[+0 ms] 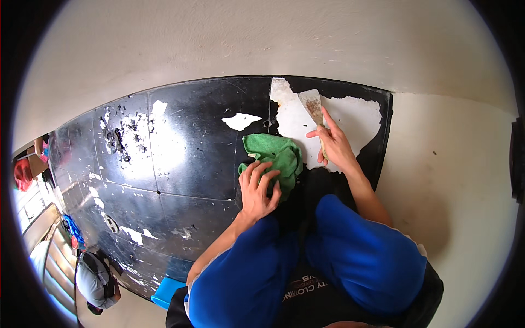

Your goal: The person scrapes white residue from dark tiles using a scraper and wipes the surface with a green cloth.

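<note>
My right hand (336,145) grips a scraper (311,106) by its handle, with the index finger stretched along it. The scraper's broad, rust-stained blade points away from me, over a large white patch (295,127) where the black coating is gone. To the left, my left hand (258,188) rests with bent fingers on a crumpled green cloth (276,153), gripping its near edge. The cloth lies on the black tiled surface (202,150) in front of my knees. A smaller bare white patch (240,121) shows just beyond the cloth.
Peeled black flakes (128,139) lie around more bare spots at the left. A round drain cover (111,224) sits farther left. Near my left leg is a blue container (168,292). Another person (97,279) is at the lower left. A pale wall (229,44) borders the far side.
</note>
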`<state>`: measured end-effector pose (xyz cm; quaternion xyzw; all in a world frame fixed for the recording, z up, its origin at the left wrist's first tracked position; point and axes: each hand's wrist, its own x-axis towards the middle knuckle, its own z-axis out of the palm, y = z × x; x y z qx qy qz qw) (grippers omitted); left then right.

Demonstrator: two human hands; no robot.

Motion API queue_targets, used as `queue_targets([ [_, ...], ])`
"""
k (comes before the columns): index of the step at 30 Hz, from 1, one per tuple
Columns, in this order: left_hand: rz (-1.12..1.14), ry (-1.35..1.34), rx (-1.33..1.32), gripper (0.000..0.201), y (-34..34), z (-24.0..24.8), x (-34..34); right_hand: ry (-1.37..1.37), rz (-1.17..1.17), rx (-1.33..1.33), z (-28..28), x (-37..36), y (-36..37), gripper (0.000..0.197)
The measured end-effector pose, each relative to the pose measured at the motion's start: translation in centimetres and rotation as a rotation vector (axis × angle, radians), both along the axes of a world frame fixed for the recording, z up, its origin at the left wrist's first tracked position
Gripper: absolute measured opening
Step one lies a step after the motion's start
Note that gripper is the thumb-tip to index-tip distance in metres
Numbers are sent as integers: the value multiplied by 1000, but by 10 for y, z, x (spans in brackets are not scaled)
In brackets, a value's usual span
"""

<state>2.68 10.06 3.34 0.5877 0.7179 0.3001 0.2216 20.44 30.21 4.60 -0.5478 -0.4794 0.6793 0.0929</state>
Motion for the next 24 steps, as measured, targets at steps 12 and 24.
queue_targets([
  [12, -17, 52, -71, 51, -24, -37, -1, -157, 175, 58, 10, -13, 6, 61],
  [24, -14, 51, -70, 51, -24, -37, -1, -159, 160, 103, 3, -15, 6, 60],
])
